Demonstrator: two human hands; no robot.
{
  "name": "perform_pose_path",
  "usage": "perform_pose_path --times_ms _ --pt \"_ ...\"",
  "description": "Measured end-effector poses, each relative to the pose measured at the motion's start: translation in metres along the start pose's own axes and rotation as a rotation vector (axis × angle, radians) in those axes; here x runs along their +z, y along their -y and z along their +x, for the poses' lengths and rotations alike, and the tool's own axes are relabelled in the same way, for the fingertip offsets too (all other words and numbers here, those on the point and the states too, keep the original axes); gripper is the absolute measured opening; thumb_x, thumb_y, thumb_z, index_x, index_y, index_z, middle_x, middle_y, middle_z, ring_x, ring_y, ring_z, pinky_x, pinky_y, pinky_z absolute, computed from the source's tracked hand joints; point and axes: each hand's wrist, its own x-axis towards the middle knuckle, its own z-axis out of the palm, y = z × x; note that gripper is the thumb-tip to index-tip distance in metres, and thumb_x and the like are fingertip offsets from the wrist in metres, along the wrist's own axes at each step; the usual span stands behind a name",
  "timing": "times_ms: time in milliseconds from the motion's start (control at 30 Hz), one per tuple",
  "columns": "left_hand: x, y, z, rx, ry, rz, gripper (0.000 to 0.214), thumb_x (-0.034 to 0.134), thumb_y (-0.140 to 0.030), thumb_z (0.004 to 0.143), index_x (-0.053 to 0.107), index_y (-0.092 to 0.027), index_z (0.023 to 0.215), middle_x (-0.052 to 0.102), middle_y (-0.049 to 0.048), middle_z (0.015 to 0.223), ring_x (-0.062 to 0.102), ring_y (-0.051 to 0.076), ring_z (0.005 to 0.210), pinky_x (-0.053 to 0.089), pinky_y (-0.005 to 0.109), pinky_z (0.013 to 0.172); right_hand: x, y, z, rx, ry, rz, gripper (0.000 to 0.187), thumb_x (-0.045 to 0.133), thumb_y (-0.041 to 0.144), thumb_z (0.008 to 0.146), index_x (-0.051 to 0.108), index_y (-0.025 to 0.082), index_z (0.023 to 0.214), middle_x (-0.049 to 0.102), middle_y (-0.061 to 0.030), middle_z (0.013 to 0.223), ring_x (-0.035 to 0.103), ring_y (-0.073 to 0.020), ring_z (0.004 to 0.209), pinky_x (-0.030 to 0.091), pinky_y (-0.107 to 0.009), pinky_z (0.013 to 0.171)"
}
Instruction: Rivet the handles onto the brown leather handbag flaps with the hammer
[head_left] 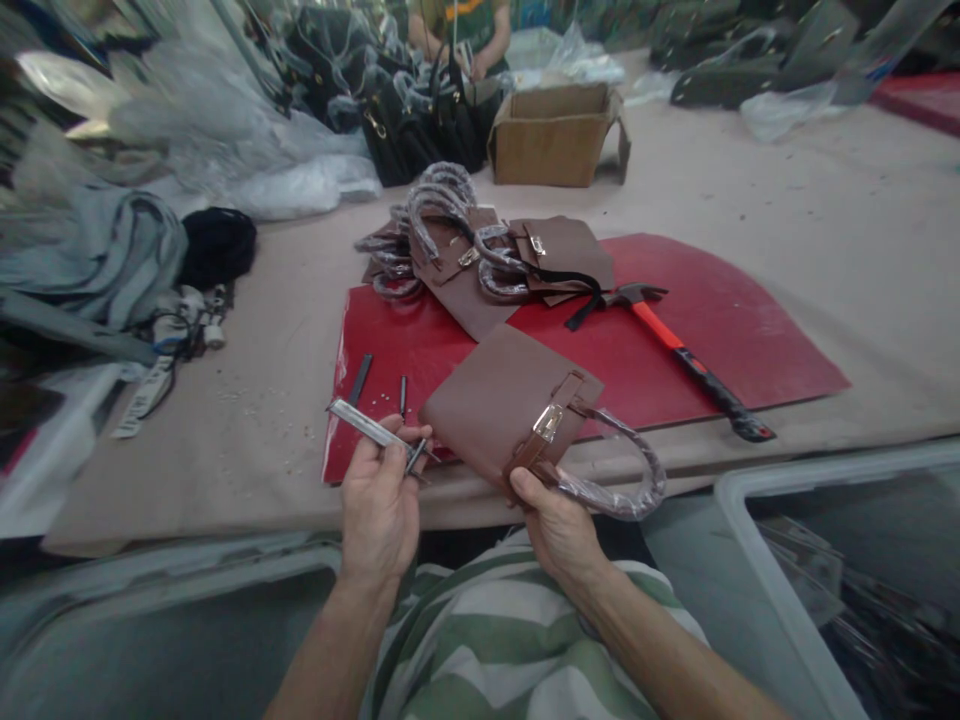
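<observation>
My left hand (382, 500) is closed around a flat silver metal bar (367, 424) and a thin, dark-silver rod (416, 456); their exact kind is hard to make out. In my right hand (561, 515) is a brown handbag panel (491, 400), pinched at its lower edge. It carries a gold clasp (549, 424) and a plastic-wrapped handle (637, 475) that loops to the right. Under it lies a red board (735, 310). On the board rest a dark flat bar (361, 379), a short punch-like rod (403, 395) and a claw hammer (679, 350) with an orange-black grip.
More brown bag panels (472, 295) with wrapped handles are piled at the board's back. Behind stand a cardboard box (551, 140) and black bags (427, 130), near another person's hands (480, 65). Grey bins (780, 570) flank my lap. Cloth and plastic wrap (247, 160) lie left.
</observation>
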Motion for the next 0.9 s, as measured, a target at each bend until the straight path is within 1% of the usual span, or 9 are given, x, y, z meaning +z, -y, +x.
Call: perform_pose_path --times_ms 167,233,333,433,567,700,800,867,900 --pt "0.002 0.03 0.032 0.302 0.024 0.386 0.023 0.057 -0.032 0.09 0.062 -0.019 0.109 0.074 0.0062 0.099 0.068 0.017 0.097 0.051 0.034 0.096 -0.006 -0.001 0.004 -0.015 -0.04 -0.013 0.031 0.089 0.031 0.057 0.074 0.021 0.082 0.069 0.0009 0.081 0.055 -0.0151 0.072 0.044 -0.025 0.056" --pt "0.001 0.038 0.036 0.384 0.052 0.545 0.022 0.051 -0.03 0.094 0.062 -0.018 0.11 0.073 0.0077 0.105 0.067 0.017 0.102 0.05 0.034 0.097 -0.008 0.0 0.005 -0.019 -0.065 -0.005 0.032 0.09 0.031 0.056 0.074 0.021 0.081 0.068 0.001 0.079 0.054 -0.0147 0.07 0.043 -0.024 0.055" --pt "-0.003 0.041 0.035 0.47 0.062 0.68 0.023 0.046 -0.027 0.096 0.061 -0.018 0.11 0.072 0.0086 0.108 0.066 0.017 0.104 0.05 0.032 0.096 -0.011 0.001 0.006 -0.02 -0.084 0.001 0.032 0.09 0.031 0.055 0.074 0.021 0.08 0.068 0.0005 0.079 0.054 -0.0148 0.07 0.043 -0.024 0.055" --pt "-0.012 0.039 0.034 0.509 0.07 0.803 0.024 0.045 -0.028 0.097 0.063 -0.018 0.11 0.072 0.0081 0.108 0.066 0.018 0.103 0.05 0.032 0.094 -0.013 0.001 0.007 -0.028 -0.077 -0.009 0.03 0.089 0.032 0.057 0.074 0.021 0.081 0.068 0.0001 0.078 0.054 -0.0151 0.068 0.043 -0.025 0.055" --pt "-0.026 0.033 0.037 0.552 0.188 0.952 0.024 0.053 -0.033 0.095 0.068 -0.02 0.108 0.073 0.006 0.105 0.068 0.018 0.097 0.053 0.031 0.088 -0.013 0.001 0.009 -0.043 -0.068 -0.028 0.029 0.089 0.033 0.059 0.074 0.021 0.081 0.067 0.0002 0.076 0.051 -0.0143 0.066 0.042 -0.025 0.056" --pt "-0.033 0.028 0.048 0.628 0.319 0.944 0.021 0.065 -0.032 0.088 0.07 -0.02 0.103 0.074 0.0055 0.102 0.069 0.019 0.096 0.054 0.031 0.09 -0.015 0.001 0.01 -0.045 -0.057 -0.052 0.03 0.089 0.034 0.059 0.075 0.021 0.083 0.068 -0.0005 0.079 0.052 -0.015 0.066 0.042 -0.025 0.055" --pt "-0.034 0.024 0.054 0.609 0.412 0.93 0.018 0.068 -0.03 0.084 0.071 -0.019 0.098 0.073 0.0053 0.104 0.069 0.02 0.099 0.053 0.033 0.094 -0.019 0.0 0.012 -0.046 -0.05 -0.076 0.032 0.088 0.036 0.059 0.075 0.021 0.084 0.069 -0.0018 0.081 0.054 -0.0164 0.068 0.043 -0.026 0.056" --pt "-0.034 0.021 0.055 0.532 0.376 0.909 0.018 0.069 -0.031 0.083 0.072 -0.019 0.097 0.073 0.0053 0.103 0.069 0.02 0.097 0.054 0.034 0.092 -0.022 -0.002 0.012 -0.052 -0.049 -0.09 0.034 0.087 0.037 0.06 0.075 0.021 0.087 0.071 -0.0029 0.087 0.058 -0.0188 0.075 0.047 -0.028 0.06" --pt "-0.033 0.02 0.052 0.479 0.318 0.884 0.02 0.07 -0.032 0.083 0.072 -0.019 0.097 0.074 0.0053 0.102 0.069 0.02 0.094 0.055 0.034 0.09 -0.023 -0.002 0.012 -0.055 -0.047 -0.101 0.034 0.087 0.038 0.061 0.075 0.021 0.089 0.072 -0.0034 0.091 0.06 -0.0203 0.079 0.049 -0.03 0.064"
